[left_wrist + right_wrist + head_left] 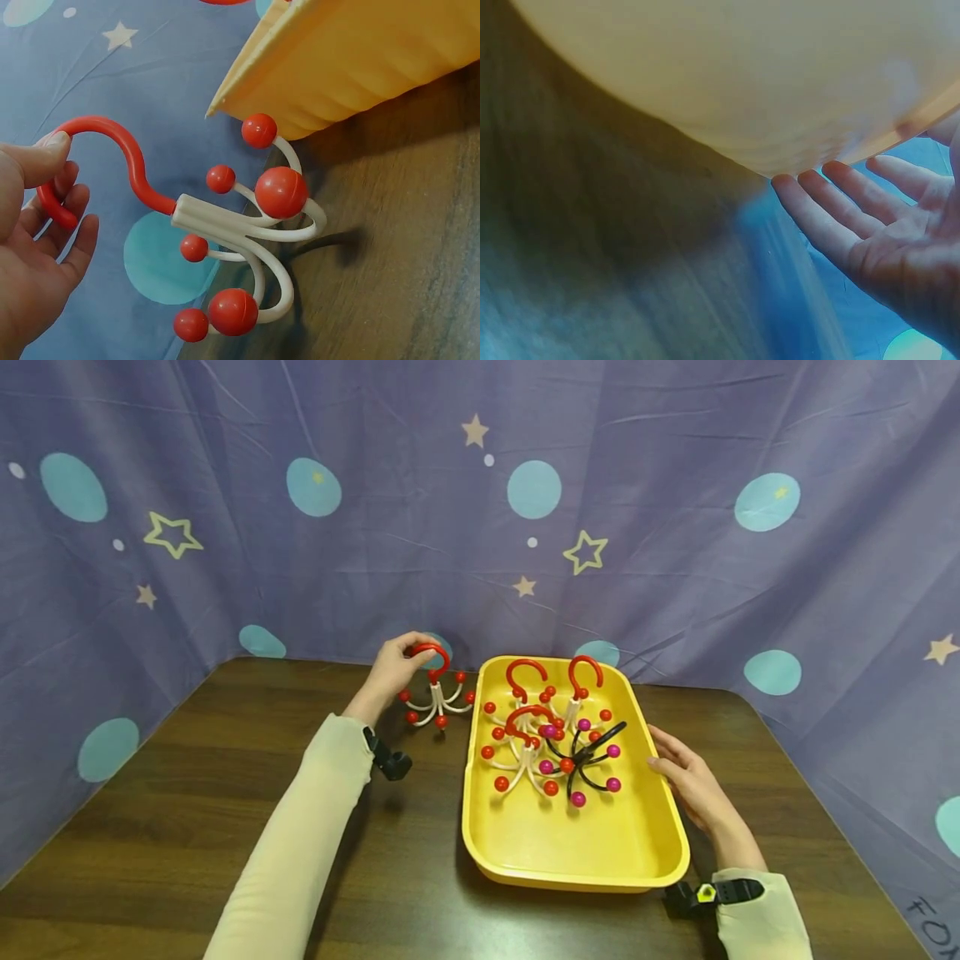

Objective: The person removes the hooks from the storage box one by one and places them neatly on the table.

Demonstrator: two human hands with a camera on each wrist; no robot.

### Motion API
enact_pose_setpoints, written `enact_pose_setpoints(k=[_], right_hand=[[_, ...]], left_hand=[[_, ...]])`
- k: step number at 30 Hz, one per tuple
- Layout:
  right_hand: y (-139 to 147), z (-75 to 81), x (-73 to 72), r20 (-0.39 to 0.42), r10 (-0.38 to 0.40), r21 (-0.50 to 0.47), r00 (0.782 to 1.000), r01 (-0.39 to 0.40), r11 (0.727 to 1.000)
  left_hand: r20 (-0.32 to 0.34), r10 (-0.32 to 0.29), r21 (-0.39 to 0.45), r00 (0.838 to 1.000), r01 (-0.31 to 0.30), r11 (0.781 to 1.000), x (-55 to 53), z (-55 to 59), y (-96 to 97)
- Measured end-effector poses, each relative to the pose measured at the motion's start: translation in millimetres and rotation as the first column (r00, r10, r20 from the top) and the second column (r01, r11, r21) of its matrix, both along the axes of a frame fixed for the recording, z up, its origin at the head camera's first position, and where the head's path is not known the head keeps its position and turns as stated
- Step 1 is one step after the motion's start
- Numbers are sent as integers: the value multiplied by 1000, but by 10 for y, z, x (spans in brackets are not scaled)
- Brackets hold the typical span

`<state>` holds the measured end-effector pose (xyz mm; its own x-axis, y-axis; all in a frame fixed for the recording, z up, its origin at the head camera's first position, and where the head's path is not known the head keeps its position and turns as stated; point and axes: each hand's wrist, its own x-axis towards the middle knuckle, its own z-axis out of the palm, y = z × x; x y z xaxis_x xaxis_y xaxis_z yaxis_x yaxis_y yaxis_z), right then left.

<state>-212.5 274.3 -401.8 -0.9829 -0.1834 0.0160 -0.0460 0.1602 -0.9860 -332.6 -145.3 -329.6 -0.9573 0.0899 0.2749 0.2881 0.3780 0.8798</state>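
Observation:
My left hand pinches the red hook of a multi-arm hanger between thumb and fingers. This hanger has a white stem and curved white arms tipped with red balls; it hangs upright just left of the yellow tray. Whether its arms touch the table cannot be told. At the tray's right side, my right hand holds the wall, thumb at the rim and fingertips against the outside. Inside the tray are 3 red-and-white hangers and a black hanger with pink balls, crowded toward the far half.
A brown wooden table carries the tray. Behind it hangs a purple curtain with stars and blue spots, close to the table's far edge. The near part of the tray floor shows bare yellow.

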Motion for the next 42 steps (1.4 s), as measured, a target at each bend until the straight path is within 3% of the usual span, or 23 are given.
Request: enact_pose_setpoints(k=[2,13,23,34,42], right_hand=[[3,1,1,1,0,0,1000,0,1000],[8,-19,-4,3,-2,-10,1000,2,1000],[7,-35,-10,-4,-4,-15,1000,4,1000],[6,-20,-7,-5,-7,6,1000,7,1000],[8,-19,-9,-2,0,1,1000,0,1000]], left_hand=[[4,4,-19,1000,-4,1000,-77,-70,-19],[7,-4,-50,1000,4,999,-120,-82,7],[6,-38,-38,999,39,999,-119,-90,37],[27,1,-65,1000,1,998,-120,-64,23],[-6,-23,-87,1000,23,996,-72,-3,-20]])
